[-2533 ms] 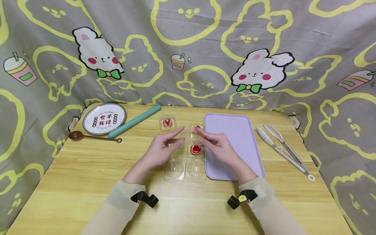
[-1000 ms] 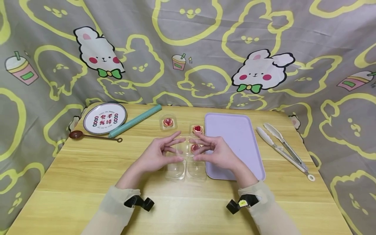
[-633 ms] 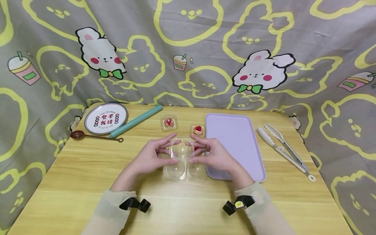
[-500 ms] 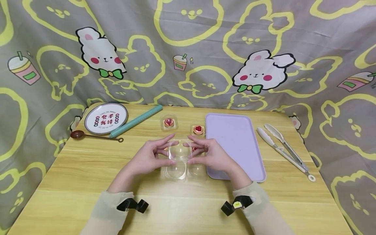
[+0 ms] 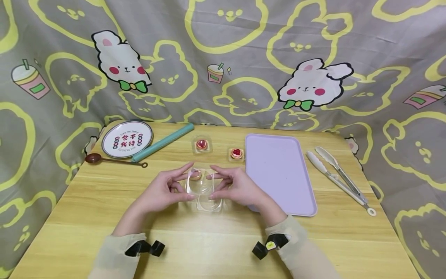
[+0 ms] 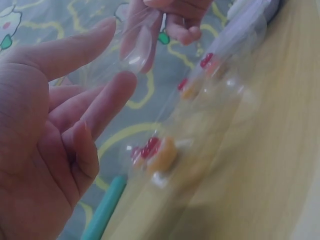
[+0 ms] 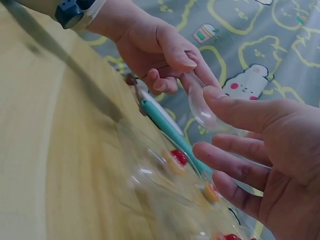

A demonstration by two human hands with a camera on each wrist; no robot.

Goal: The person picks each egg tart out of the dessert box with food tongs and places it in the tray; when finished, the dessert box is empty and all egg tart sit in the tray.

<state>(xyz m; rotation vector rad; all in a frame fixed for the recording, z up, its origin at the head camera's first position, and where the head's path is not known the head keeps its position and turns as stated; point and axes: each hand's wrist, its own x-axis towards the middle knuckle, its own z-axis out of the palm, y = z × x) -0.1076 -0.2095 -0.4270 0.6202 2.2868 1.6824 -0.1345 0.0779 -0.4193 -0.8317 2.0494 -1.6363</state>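
Observation:
Both hands hold a clear plastic domed lid (image 5: 205, 186) between them, raised above the table. My left hand (image 5: 163, 192) pinches its left side between thumb and fingers. On the opposite side my right hand (image 5: 238, 188) pinches it the same way. A red-topped tart (image 5: 196, 174) shows through the lid, low in front of the hands. Farther back, one tart (image 5: 201, 145) sits in a clear box and another tart (image 5: 237, 154) rests in a clear base. Another domed clear plastic piece (image 5: 210, 204) lies on the table just below the held lid. The right hand hides part of the area beside it.
A lilac tray (image 5: 278, 174) lies right of the hands, with tongs (image 5: 341, 180) beyond it. A white plate (image 5: 127, 139), a teal rolling pin (image 5: 163, 142) and a brown spoon (image 5: 115, 160) lie at the back left. A patterned curtain (image 5: 223, 97) hangs behind the wooden table.
The hands came back from the rear tarts, with the lid visible between them a second ago. Since then they have carried it leftward and slightly nearer, over the front left tart.

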